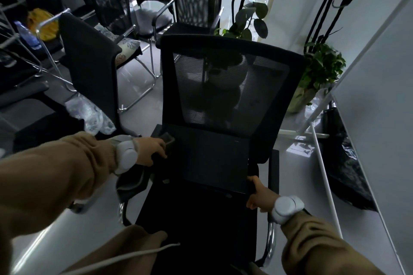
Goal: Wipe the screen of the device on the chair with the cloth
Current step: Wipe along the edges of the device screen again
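From the head view I see the device (207, 158), a dark flat panel, leaning on the seat against the mesh back of the chair (230, 87), screen facing me; my right hand (257, 194) is clenched on its lower right corner, steadying it; my left hand (152, 149) sits at the upper left edge, fingers curled over what looks like a dark cloth (134, 179) that hangs below the wrist, though the gloom makes the fabric hard to read. I judge the wiping barely begun or not yet started; the whole screen, centre and right side, is left to cover; whether it is clean I cannot tell.
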`<act>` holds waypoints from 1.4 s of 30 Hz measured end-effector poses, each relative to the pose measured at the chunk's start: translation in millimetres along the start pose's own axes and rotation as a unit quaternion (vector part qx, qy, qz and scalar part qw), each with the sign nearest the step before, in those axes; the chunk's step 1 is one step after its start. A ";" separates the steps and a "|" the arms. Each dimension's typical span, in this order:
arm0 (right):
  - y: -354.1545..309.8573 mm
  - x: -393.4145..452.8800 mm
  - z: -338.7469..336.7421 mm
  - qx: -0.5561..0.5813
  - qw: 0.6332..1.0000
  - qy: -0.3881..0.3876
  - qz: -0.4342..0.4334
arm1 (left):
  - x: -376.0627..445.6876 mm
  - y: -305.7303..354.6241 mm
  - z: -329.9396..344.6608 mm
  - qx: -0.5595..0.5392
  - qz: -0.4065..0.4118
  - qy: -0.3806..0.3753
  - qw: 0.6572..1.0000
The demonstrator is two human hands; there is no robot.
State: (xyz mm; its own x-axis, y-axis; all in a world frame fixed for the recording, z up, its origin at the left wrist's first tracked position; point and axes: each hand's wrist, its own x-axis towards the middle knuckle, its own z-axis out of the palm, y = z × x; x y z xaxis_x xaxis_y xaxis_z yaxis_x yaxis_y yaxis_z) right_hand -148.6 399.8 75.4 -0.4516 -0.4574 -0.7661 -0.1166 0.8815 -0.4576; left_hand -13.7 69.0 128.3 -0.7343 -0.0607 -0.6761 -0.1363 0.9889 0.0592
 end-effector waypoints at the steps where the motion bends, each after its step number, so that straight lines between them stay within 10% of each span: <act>1: -1.1 0.1 -0.5 -0.005 1.000 0.002 0.000 | -7.1 -2.6 -0.3 0.008 0.012 -0.034 0.999; 6: -4.0 2.7 1.8 -0.011 1.000 0.007 0.006 | -28.6 -16.0 -22.1 0.062 0.031 -0.107 0.992; 13: -7.1 1.0 4.2 -0.004 1.000 0.009 0.007 | -19.4 -13.6 -42.8 -0.040 -0.026 0.183 0.982; 25: -7.2 -1.9 16.5 0.023 0.999 0.021 0.016 | -22.7 -11.6 40.1 -0.179 -0.009 0.162 0.970; 36: -10.1 -2.9 10.0 0.050 0.998 0.010 0.026 | -37.6 34.7 42.6 -0.200 0.077 -0.012 0.977; 42: -7.9 -12.2 7.9 0.054 0.998 0.009 0.029 | -51.8 14.2 8.7 -0.319 0.043 0.191 0.927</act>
State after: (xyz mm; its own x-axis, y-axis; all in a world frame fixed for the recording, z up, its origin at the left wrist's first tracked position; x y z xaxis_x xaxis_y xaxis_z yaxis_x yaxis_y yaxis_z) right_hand -135.2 397.5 84.7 -0.4702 -0.4028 -0.7853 0.0062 0.8883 -0.4593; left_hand 28.2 87.3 157.8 -0.9258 -0.1498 -0.3470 -0.3430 0.7187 0.6048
